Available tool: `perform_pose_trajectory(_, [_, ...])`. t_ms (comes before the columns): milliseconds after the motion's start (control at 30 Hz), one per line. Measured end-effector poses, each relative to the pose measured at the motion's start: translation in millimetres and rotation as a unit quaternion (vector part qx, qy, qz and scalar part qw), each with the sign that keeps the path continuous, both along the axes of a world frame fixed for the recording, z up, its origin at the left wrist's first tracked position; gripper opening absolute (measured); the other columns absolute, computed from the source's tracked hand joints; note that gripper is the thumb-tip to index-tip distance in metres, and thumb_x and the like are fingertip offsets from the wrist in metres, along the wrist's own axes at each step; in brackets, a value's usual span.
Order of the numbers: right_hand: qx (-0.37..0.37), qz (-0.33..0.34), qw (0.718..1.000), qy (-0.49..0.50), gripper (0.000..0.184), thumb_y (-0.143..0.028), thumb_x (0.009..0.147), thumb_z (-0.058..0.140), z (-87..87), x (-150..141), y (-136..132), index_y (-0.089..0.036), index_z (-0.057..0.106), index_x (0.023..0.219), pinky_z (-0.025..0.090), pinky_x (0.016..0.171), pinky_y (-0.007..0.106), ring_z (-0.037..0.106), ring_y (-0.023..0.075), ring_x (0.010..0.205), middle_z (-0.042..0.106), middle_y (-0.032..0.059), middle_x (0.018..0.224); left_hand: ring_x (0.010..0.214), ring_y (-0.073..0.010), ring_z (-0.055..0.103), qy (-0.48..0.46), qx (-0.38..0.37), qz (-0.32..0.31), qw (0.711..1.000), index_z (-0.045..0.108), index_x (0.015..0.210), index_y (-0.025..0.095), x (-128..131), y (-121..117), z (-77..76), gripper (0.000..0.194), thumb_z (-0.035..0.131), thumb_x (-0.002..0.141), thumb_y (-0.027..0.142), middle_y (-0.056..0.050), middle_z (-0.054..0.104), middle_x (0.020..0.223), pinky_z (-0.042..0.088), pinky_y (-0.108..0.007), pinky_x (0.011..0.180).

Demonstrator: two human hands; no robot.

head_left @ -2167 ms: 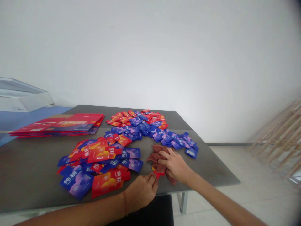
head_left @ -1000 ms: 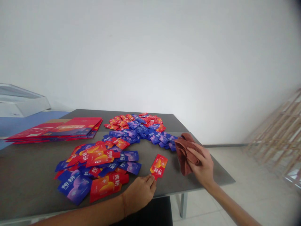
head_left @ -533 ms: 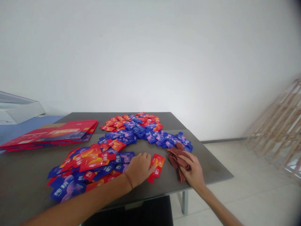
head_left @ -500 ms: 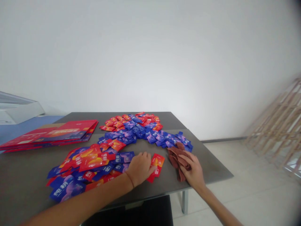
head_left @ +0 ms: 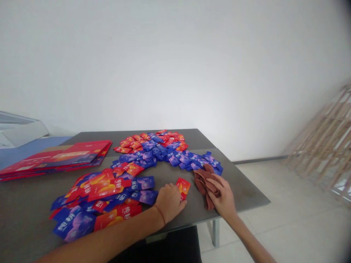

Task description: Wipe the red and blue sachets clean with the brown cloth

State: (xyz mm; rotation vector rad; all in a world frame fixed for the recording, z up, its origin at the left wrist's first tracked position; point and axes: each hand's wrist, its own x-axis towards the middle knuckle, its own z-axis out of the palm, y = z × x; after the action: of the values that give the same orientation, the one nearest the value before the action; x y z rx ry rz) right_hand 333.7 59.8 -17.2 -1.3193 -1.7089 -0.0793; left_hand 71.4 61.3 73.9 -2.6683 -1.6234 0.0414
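Observation:
My left hand rests near the table's front edge, its fingers curled down over a red-and-orange sachet. The sachet's upper part shows past the knuckles; the rest is covered. In my right hand is a crumpled brown cloth, gripped between thumb and fingers against the tabletop. Left of my left hand spreads a loose pile of red and blue sachets. A row of blue sachets lies just beyond the cloth.
Farther back on the dark table lies a heap of red sachets. Flat red cartons are stacked at the left. A white tray-like object sits at far left, and a wooden lattice leans on the right.
My left hand has shifted right and slightly toward me, covering more of the lone red sachet. The right hand still holds the cloth in nearly the same place.

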Motion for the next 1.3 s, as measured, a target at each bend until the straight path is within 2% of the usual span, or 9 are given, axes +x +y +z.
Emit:
perform_pose_trajectory(333, [0.005, -0.003, 1.0, -0.003, 0.034, -0.031, 0.093, 0.067, -0.8, 0, -1, -0.028, 0.074, 0.126, 0.05, 0.11, 0.057, 0.058, 0.0325, 0.131, 0.063, 0.01, 0.144, 0.097, -0.0368, 0.074, 0.008, -0.009, -0.026, 1.0, 0.077, 0.1, 0.008, 4, 6, 0.9, 0.036, 0.061, 0.091, 0.039, -0.022, 0.075, 0.1, 0.06, -0.045, 0.079])
perform_pose_trajectory(533, [0.004, 0.0, 1.0, -0.008, 0.034, -0.032, 0.094, 0.067, -1.8, 0, -1, -0.028, 0.073, 0.127, 0.05, 0.11, 0.057, 0.058, 0.0324, 0.132, 0.063, 0.0098, 0.144, 0.095, -0.0357, 0.074, 0.016, 0.001, -0.048, 0.999, 0.077, 0.102, 0.007, 2, 5, -2.6, 0.034, 0.06, 0.092, 0.035, -0.022, 0.075, 0.1, 0.06, -0.044, 0.078])
perform_pose_trajectory(633, [0.007, 0.0, 1.0, -0.005, 0.034, -0.033, 0.094, 0.067, -2.7, 1, -1, -0.029, 0.073, 0.127, 0.051, 0.109, 0.057, 0.058, 0.032, 0.131, 0.063, 0.0096, 0.143, 0.095, -0.0353, 0.073, 0.016, 0.015, -0.056, 0.998, 0.077, 0.102, 0.008, -3, 5, 0.7, 0.032, 0.059, 0.093, 0.033, -0.022, 0.074, 0.1, 0.059, -0.044, 0.078])
perform_pose_trajectory(800, [0.01, 0.002, 1.0, -0.007, 0.032, -0.036, 0.095, 0.066, -5.5, 4, 1, -0.029, 0.073, 0.126, 0.05, 0.109, 0.057, 0.059, 0.0319, 0.13, 0.064, 0.0092, 0.142, 0.093, -0.0349, 0.072, 0.006, 0.043, -0.052, 0.998, 0.075, 0.1, 0.01, -25, 9, 20.4, 0.031, 0.058, 0.093, 0.035, -0.021, 0.073, 0.098, 0.058, -0.043, 0.077])
perform_pose_trajectory(1033, [0.015, 0.003, 1.0, -0.016, 0.033, -0.039, 0.095, 0.065, -11.3, 8, 5, -0.028, 0.073, 0.126, 0.05, 0.109, 0.058, 0.059, 0.0327, 0.128, 0.064, 0.0095, 0.142, 0.087, -0.0379, 0.073, 0.013, 0.081, 0.011, 0.997, 0.072, 0.1, 0.007, -82, 23, 47.9, 0.033, 0.053, 0.094, 0.034, -0.021, 0.072, 0.091, 0.056, -0.045, 0.073])
perform_pose_trajectory(1167, [0.018, -0.003, 1.0, -0.025, 0.033, -0.041, 0.095, 0.065, -12.6, 9, 7, -0.029, 0.074, 0.124, 0.051, 0.106, 0.059, 0.061, 0.0332, 0.126, 0.065, 0.0093, 0.141, 0.088, -0.0374, 0.074, 0.015, 0.087, 0.024, 0.996, 0.073, 0.098, 0.007, -96, 30, 49.9, 0.034, 0.055, 0.094, 0.035, -0.021, 0.073, 0.091, 0.056, -0.044, 0.075])
perform_pose_trajectory(1300, [0.032, -0.006, 0.999, -0.029, 0.032, -0.041, 0.094, 0.065, -11.9, 9, 7, -0.029, 0.074, 0.123, 0.052, 0.105, 0.059, 0.062, 0.0332, 0.124, 0.066, 0.0088, 0.138, 0.09, -0.0362, 0.074, 0.011, 0.082, 0.022, 0.996, 0.075, 0.1, 0.008, -91, 42, 44.0, 0.036, 0.055, 0.094, 0.038, -0.02, 0.075, 0.094, 0.057, -0.043, 0.077])
